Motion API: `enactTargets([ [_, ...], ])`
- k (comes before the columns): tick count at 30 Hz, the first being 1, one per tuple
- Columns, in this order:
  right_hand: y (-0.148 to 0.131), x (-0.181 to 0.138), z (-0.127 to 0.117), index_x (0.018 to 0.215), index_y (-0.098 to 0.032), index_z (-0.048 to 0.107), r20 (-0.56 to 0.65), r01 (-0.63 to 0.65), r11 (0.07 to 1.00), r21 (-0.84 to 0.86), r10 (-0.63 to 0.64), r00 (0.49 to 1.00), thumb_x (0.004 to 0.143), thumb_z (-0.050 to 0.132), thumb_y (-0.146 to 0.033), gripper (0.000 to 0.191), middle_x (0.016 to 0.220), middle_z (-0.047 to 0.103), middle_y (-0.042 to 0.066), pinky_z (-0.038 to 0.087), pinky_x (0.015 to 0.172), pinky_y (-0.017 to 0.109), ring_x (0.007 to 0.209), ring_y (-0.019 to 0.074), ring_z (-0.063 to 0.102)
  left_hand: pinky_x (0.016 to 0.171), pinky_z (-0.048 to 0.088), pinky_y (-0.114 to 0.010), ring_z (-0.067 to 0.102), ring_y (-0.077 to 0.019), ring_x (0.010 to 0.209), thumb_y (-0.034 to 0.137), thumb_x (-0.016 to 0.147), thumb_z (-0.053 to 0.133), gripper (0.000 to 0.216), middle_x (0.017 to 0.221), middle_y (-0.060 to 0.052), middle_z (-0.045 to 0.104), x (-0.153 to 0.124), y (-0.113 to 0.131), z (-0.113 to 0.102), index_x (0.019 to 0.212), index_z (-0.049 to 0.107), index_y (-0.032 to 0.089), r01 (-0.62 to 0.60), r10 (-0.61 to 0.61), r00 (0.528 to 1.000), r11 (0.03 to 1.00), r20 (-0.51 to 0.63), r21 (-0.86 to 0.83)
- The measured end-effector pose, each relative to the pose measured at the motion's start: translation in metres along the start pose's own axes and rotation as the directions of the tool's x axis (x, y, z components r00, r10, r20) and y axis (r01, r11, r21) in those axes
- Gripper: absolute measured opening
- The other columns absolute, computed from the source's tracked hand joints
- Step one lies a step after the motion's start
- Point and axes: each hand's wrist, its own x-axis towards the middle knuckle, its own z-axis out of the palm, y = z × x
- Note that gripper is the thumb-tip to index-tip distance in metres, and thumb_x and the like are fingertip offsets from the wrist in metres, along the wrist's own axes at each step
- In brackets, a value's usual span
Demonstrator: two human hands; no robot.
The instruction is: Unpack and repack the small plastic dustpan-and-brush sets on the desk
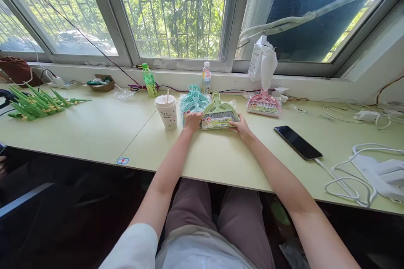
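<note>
A green mini dustpan and brush set point(217, 114) in clear wrap, with a printed label along its lower front, is held by its two sides at the table. My left hand point(193, 121) is closed at its left edge, its fingertips partly hidden. On the right edge my right hand point(241, 127) grips the set, fingers over the label's end. Just behind and beside my left hand are several blue dustpan and brush sets point(195, 97), also wrapped. Further right, apart from both hands, lies a pink dustpan and brush set point(264, 103).
A lidded paper cup point(166, 112) with a straw stands left of my left hand. Behind are a green bottle point(149, 80), a clear bottle point(206, 77) and a tissue pack point(262, 62). To the right lie a phone point(298, 142) and white cables point(350, 180); green stalk-like items point(41, 103) lie far left.
</note>
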Motion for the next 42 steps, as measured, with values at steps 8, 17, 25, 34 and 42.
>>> enactTargets([
  [8,-0.005,-0.007,-0.002,0.113,-0.023,0.053,0.162,-0.023,1.000,0.007,0.021,0.987,0.058,0.080,-0.015,0.062,0.105,0.068,0.003,0.063,0.067,0.031,0.088,0.0198,0.069,0.092,0.047,-0.039,0.062,-0.0272,0.104,0.021,0.087,0.051,0.020,0.097,-0.010,0.070,0.004,-0.011,-0.009,0.098,0.068,0.021,0.145,-0.149,0.989,0.972,-0.011,-0.184],
  [17,0.009,-0.018,0.025,0.123,-0.025,0.044,0.151,0.029,0.989,-0.147,-0.006,0.989,0.060,0.082,-0.025,0.073,0.110,0.066,0.005,0.059,0.081,0.038,0.097,0.0218,0.067,0.094,0.045,-0.042,0.060,-0.0303,0.111,0.031,0.095,0.038,0.047,0.114,-0.018,0.066,-0.002,-0.001,-0.035,0.138,0.034,0.012,0.375,-0.385,0.920,0.799,0.079,-0.471],
  [25,0.026,-0.028,0.070,0.133,-0.022,0.039,0.035,0.170,0.812,-0.558,-0.181,0.983,0.069,0.074,-0.031,0.074,0.129,0.060,0.014,0.043,0.104,0.047,0.118,0.0302,0.058,0.117,0.014,-0.055,0.019,-0.0342,0.147,0.025,0.090,0.044,0.059,0.151,-0.025,0.031,-0.008,0.023,-0.014,0.143,0.026,0.007,0.300,-0.373,0.922,0.860,-0.108,-0.412],
  [34,0.026,-0.019,0.095,0.140,-0.021,0.038,-0.027,0.132,0.681,-0.720,-0.218,0.976,0.080,0.062,-0.032,0.066,0.136,0.055,0.015,0.044,0.102,0.045,0.127,0.0316,0.050,0.103,0.040,-0.045,0.054,-0.0297,0.122,0.015,0.093,0.033,0.039,0.121,-0.016,0.064,-0.025,0.044,-0.021,0.114,0.065,0.019,-0.087,0.059,0.984,0.983,-0.170,-0.160],
  [42,0.041,-0.006,0.095,0.140,-0.012,0.046,0.031,0.260,0.557,-0.789,-0.386,0.922,0.083,0.059,-0.032,0.062,0.138,0.049,0.020,0.027,0.115,0.049,0.139,0.0327,0.030,0.081,0.051,-0.036,0.068,-0.0277,0.097,0.017,0.090,0.040,0.034,0.102,-0.018,0.071,-0.014,0.038,0.000,0.101,0.072,0.010,0.105,-0.102,0.993,0.993,0.051,-0.061],
])
